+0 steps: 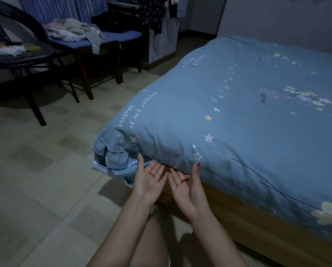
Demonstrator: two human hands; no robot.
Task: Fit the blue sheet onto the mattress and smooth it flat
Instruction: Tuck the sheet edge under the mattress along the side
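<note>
Both hands, left hand (148, 180) and right hand (184, 183), palms up, fingers straight under the blue sheet (238, 105) edge.

The blue sheet (238, 116), printed with stars, flowers and white lettering, covers the mattress top and drapes over its near side. At the near left corner (111, 157) it bunches in loose folds, hanging untucked above the floor.
</note>
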